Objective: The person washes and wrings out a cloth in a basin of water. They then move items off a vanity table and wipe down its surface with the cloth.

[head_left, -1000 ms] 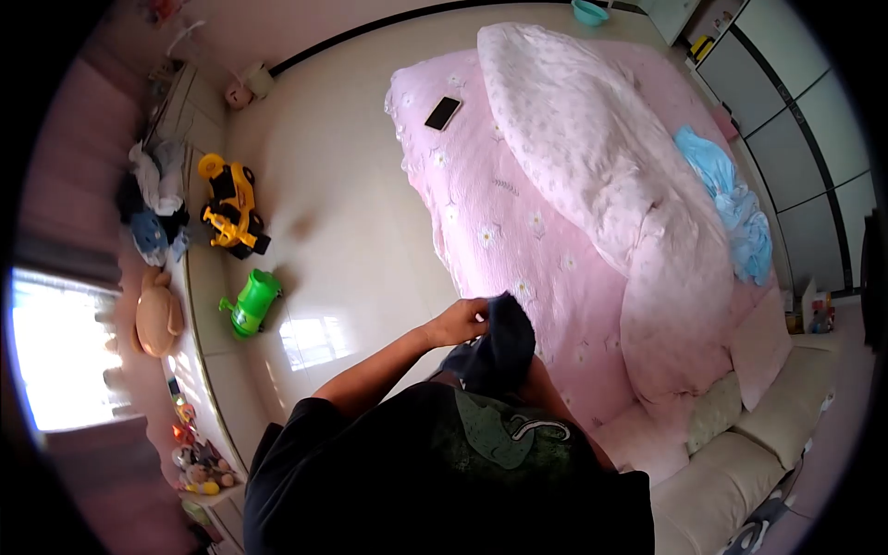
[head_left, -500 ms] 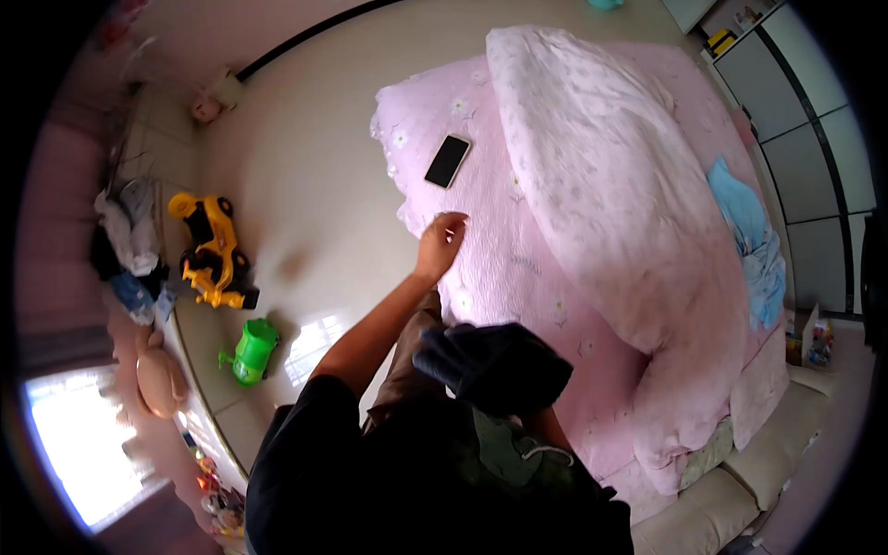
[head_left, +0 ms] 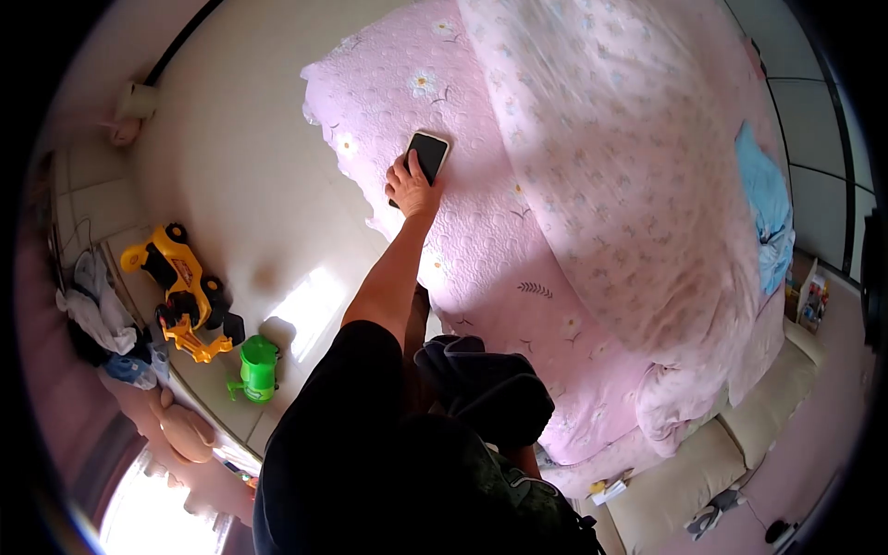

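My left hand [head_left: 414, 188] is on the black phone [head_left: 431, 150] lying on the pink quilted bedspread [head_left: 472, 231]. Its thumb rests over the screen and its fingers curl at the phone's left edge. A dark cloth [head_left: 486, 384] is bunched in front of my body, above my right forearm. The cloth covers my right hand, so its fingers do not show.
A thick pale pink quilt [head_left: 610, 166] lies over the bed's right part, with a light blue cloth [head_left: 763, 203] beyond it. On the left floor are a yellow toy vehicle [head_left: 190, 287] and a green toy [head_left: 257, 368]. A beige sofa [head_left: 684, 472] stands at lower right.
My left hand has left the dark cloth, reached forward over the bed and closed on the phone. The dark cloth stays near my body. The view has shifted toward the bed.
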Tool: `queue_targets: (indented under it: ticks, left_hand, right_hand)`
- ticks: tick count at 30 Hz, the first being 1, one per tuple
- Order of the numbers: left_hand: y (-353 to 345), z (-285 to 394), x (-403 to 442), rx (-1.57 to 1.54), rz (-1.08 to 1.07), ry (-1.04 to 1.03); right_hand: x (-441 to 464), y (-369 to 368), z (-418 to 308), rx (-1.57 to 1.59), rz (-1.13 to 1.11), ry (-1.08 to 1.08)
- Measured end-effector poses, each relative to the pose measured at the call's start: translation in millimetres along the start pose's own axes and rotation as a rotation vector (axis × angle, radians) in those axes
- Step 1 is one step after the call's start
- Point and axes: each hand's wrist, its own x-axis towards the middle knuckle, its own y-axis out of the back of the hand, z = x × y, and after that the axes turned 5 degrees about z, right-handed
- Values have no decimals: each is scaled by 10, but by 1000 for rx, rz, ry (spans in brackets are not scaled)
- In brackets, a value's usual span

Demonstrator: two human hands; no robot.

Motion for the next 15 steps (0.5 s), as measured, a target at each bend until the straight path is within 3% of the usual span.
queue_targets:
  ticks: [12,14,15]
  left_hand:
    - [113,195,-160,-9,-106,-73]
    - [58,161,-244,-144,-8,-80]
    - [104,165,-292,-145,-68,-26]
  right_hand:
    - [-139,-150,39,98,32,5]
    - [-178,-102,59,121,26,17]
    - [-195,-84,74,135,28,22]
